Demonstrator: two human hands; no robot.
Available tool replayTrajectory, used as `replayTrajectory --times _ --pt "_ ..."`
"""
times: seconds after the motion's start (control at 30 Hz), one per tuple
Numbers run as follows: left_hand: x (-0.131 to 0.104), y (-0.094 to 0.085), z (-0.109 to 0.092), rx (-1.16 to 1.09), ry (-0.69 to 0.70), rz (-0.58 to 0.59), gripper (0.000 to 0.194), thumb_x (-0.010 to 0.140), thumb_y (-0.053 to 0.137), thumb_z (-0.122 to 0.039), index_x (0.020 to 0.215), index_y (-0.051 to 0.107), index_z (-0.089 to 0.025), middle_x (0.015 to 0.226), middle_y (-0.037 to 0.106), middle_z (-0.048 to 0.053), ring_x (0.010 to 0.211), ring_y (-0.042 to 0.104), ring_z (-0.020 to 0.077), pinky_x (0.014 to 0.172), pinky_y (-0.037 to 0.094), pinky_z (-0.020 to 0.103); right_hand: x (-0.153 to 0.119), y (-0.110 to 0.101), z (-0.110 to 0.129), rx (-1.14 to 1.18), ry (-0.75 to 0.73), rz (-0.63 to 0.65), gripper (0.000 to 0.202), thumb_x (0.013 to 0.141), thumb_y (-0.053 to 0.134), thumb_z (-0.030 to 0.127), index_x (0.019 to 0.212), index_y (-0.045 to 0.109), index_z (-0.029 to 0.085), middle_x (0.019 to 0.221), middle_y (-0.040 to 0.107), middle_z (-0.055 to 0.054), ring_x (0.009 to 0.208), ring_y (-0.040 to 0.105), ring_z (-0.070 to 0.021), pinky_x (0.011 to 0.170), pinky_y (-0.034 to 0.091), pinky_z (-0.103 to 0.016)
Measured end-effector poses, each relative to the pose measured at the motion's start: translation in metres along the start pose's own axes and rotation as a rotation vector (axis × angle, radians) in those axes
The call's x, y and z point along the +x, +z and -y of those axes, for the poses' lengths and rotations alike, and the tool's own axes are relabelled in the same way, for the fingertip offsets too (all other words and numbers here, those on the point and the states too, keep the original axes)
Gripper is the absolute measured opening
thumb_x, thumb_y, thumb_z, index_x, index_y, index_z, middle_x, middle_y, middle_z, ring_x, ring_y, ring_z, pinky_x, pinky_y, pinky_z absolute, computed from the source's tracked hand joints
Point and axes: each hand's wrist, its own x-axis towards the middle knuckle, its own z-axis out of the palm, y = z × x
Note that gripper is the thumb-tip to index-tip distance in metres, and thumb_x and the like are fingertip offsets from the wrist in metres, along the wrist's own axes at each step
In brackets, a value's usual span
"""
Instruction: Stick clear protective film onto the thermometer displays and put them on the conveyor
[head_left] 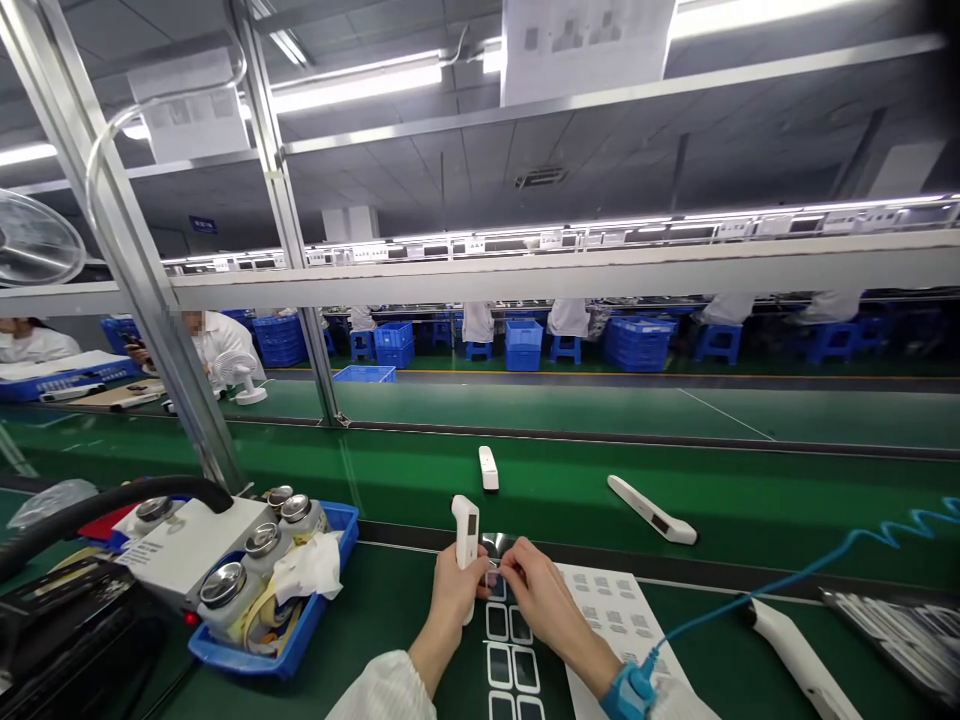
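My left hand (450, 595) is wrapped round a white handheld device (466, 530), held upright with its small dark screen facing me. Beside it, my right hand (544, 595) has thumb and index finger pinched close to the device's lower part; whatever is between them is too small to make out. Below both hands lies a sheet of white-framed rectangular pieces (499, 665) in two columns. A white sheet with printed grey labels (619, 615) lies partly under my right forearm. A blue wrist strap (630, 690) with a coiled cord is on my right wrist.
On the green belt lie two white devices (488, 468) (652, 510). Another device (799, 655) rests at the right, near a stack of silvery strips (896, 630). A blue tray (300, 650) with metal-capped bottles stands left, beside a white box (199, 545). A metal post (161, 320) rises behind.
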Motion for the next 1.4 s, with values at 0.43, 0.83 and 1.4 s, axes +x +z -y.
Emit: replayTrajectory --times 0.43,0.83,1.4 --pt "0.002 -0.005 0.01 0.127 -0.023 0.036 0.011 0.066 0.066 -0.019 0.071 0.058 -0.014 0.064 0.067 0.007 0.057 0.063 0.0164 0.04 0.037 0.019 -0.035 -0.01 0.016 -0.007 -0.209 0.026 0.024 0.1 0.023 0.023 0.082 0.039 0.023 0.086 0.049 -0.004 0.074 0.048 -0.0195 0.066 0.041 -0.034" --pt "-0.038 -0.001 -0.004 -0.008 -0.019 0.108 0.056 0.078 0.039 -0.075 0.077 0.049 -0.02 0.051 0.047 -0.005 0.039 0.041 0.009 0.04 0.035 0.021 -0.025 -0.07 0.005 0.262 0.111 0.015 0.033 0.096 0.033 0.046 0.075 0.044 0.023 0.069 0.042 0.002 0.063 0.038 -0.0149 0.055 0.034 -0.027" --pt "-0.078 0.032 0.002 -0.1 -0.232 0.255 0.068 0.065 0.048 -0.083 0.084 0.053 -0.017 0.057 0.054 -0.001 0.041 0.046 0.0096 0.041 0.039 0.023 -0.025 -0.067 0.01 0.332 0.133 0.099 0.03 0.095 0.037 0.044 0.075 0.045 0.022 0.072 0.05 0.001 0.066 0.046 -0.0148 0.058 0.037 -0.026"
